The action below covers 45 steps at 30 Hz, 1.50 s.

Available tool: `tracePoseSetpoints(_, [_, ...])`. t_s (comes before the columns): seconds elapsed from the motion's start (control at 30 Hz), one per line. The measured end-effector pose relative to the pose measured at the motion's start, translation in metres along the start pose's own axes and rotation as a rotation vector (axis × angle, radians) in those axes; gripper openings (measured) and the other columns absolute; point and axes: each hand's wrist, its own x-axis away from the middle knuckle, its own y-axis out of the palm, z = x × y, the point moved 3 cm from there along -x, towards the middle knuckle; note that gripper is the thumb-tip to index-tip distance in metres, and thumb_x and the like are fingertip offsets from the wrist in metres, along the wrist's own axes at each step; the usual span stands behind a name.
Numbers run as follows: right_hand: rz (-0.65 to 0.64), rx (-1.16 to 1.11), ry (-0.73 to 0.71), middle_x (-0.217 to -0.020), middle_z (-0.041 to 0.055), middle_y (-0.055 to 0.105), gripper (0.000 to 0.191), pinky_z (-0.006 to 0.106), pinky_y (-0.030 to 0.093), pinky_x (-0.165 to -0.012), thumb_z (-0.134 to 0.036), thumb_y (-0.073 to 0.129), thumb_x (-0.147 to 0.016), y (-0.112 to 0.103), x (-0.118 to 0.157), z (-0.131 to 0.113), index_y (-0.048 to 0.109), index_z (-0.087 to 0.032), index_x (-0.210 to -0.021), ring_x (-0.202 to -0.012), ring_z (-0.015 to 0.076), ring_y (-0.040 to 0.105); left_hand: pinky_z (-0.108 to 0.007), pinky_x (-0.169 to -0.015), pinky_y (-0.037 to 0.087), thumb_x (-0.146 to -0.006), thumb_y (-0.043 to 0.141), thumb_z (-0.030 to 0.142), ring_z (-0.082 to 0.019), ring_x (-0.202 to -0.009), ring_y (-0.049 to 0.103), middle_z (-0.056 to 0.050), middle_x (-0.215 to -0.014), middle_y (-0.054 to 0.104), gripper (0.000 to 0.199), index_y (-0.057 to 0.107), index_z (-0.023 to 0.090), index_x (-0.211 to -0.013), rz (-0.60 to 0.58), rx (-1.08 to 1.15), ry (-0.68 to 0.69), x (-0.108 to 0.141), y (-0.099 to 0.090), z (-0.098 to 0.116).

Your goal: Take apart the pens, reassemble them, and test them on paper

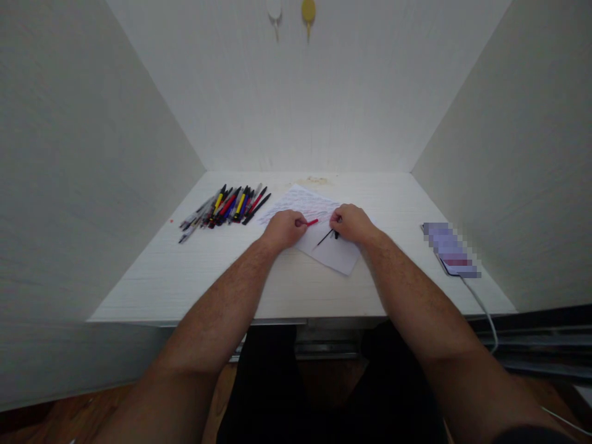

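My left hand (283, 230) is closed, thumb and finger pinching a short red pen part (313, 222) whose tip points right. Opposite it, my right hand (352, 223) is closed on a thin dark pen refill (324, 239) that slants down to the left. A small black piece (337, 234) shows just under the right fingers; whether it is held or lies on the paper I cannot tell. Both hands are over a sheet of white paper (340, 256), its far part covered with scribbled lines.
A pile of pens (231, 205) in several colours lies on the left of the white desk (185, 277). At the right, a phone (451, 250) is joined to a white cable (483, 308). Panels enclose the desk; two hooks hang on the back wall (305, 98).
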Motion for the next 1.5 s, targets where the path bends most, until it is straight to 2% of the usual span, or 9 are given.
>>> tracePoseSetpoints(0.27, [0.043, 0.028, -0.024, -0.090, 0.0123, 0.069, 0.020, 0.033, 0.043, -0.072, -0.024, 0.051, -0.086, 0.001, 0.001, 0.000, 0.063, -0.018, -0.073, -0.085, 0.0232, 0.060, -0.031, -0.073, 0.046, -0.079, 0.056, 0.023, -0.018, -0.075, 0.061, -0.005, -0.083, 0.072, 0.021, 0.076, 0.020, -0.084, 0.044, 0.053, -0.003, 0.001, -0.006, 0.004])
tracePoseSetpoints(0.37, [0.162, -0.144, 0.022, -0.089, 0.0095, 0.069, 0.014, 0.032, 0.043, -0.074, -0.024, 0.050, -0.087, -0.004, 0.000, 0.008, 0.062, -0.019, -0.080, -0.085, 0.0211, 0.059, -0.030, -0.071, 0.045, -0.079, 0.055, 0.023, -0.017, -0.073, 0.060, -0.004, -0.079, 0.072, 0.020, 0.074, 0.019, -0.081, 0.079, 0.127, -0.033, 0.002, -0.008, 0.005])
tracePoseSetpoints(0.43, [0.256, -0.336, 0.065, -0.085, 0.0057, 0.068, 0.011, 0.030, 0.044, -0.072, -0.023, 0.051, -0.087, -0.007, -0.001, 0.013, 0.060, -0.019, -0.085, -0.079, 0.0175, 0.058, -0.029, -0.066, 0.044, -0.079, 0.055, 0.025, -0.015, -0.068, 0.059, -0.004, -0.074, 0.070, 0.018, 0.072, 0.018, -0.079, 0.071, 0.261, -0.073, 0.002, -0.008, 0.006])
tracePoseSetpoints(0.5, [0.311, -0.549, 0.076, -0.079, 0.0021, 0.066, 0.007, 0.027, 0.044, -0.068, -0.022, 0.052, -0.085, -0.010, -0.002, 0.015, 0.058, -0.019, -0.085, -0.072, 0.0144, 0.057, -0.027, -0.060, 0.043, -0.079, 0.056, 0.027, -0.013, -0.061, 0.057, -0.003, -0.068, 0.067, 0.016, 0.069, 0.017, -0.080, 0.009, 0.484, -0.143, 0.003, -0.006, 0.007])
tracePoseSetpoints(0.6, [0.298, -0.802, 0.043, -0.069, -0.0013, 0.060, 0.004, 0.025, 0.044, -0.060, -0.022, 0.055, -0.082, -0.012, -0.002, 0.009, 0.058, -0.019, -0.083, -0.062, 0.0118, 0.054, -0.025, -0.056, 0.043, -0.079, 0.058, 0.028, -0.012, -0.056, 0.056, -0.003, -0.065, 0.065, 0.014, 0.065, 0.016, -0.081, -0.127, 0.829, -0.217, 0.005, -0.001, 0.011])
tracePoseSetpoints(0.77, [0.248, -1.006, 0.020, -0.065, -0.0029, 0.059, 0.009, 0.024, 0.046, -0.056, -0.024, 0.060, -0.079, -0.020, 0.002, -0.002, 0.064, -0.019, -0.085, -0.055, 0.0093, 0.052, -0.026, -0.057, 0.045, -0.080, 0.063, 0.025, -0.011, -0.056, 0.059, -0.004, -0.070, 0.065, 0.011, 0.065, 0.014, -0.080, -0.258, 1.099, -0.233, 0.008, 0.005, 0.015])
tracePoseSetpoints(0.9, [0.239, -1.020, -0.017, -0.066, -0.0012, 0.062, 0.014, 0.026, 0.046, -0.056, -0.027, 0.064, -0.076, -0.022, 0.003, -0.002, 0.069, -0.018, -0.086, -0.056, 0.0099, 0.053, -0.025, -0.053, 0.043, -0.078, 0.066, 0.025, -0.010, -0.053, 0.058, -0.003, -0.068, 0.064, 0.013, 0.065, 0.012, -0.081, -0.264, 1.142, -0.224, 0.008, 0.009, 0.013])
tracePoseSetpoints(1.03, [0.242, -1.029, -0.067, -0.074, 0.0015, 0.067, 0.015, 0.027, 0.047, -0.060, -0.022, 0.068, -0.071, -0.019, 0.001, -0.001, 0.070, -0.017, -0.085, -0.062, 0.0105, 0.055, -0.024, -0.052, 0.042, -0.077, 0.069, 0.026, -0.010, -0.052, 0.057, -0.003, -0.066, 0.063, 0.016, 0.066, 0.011, -0.081, -0.249, 1.154, -0.210, 0.007, 0.010, 0.012])
tracePoseSetpoints(1.5, [0.218, -1.054, -0.051, -0.076, 0.0029, 0.069, 0.016, 0.031, 0.051, -0.069, -0.020, 0.073, -0.068, -0.017, 0.002, -0.004, 0.070, -0.016, -0.083, -0.071, 0.0136, 0.061, -0.023, -0.050, 0.041, -0.076, 0.068, 0.025, -0.009, -0.050, 0.055, -0.002, -0.063, 0.062, 0.015, 0.068, 0.011, -0.082, -0.230, 1.135, -0.180, 0.006, 0.011, 0.010])
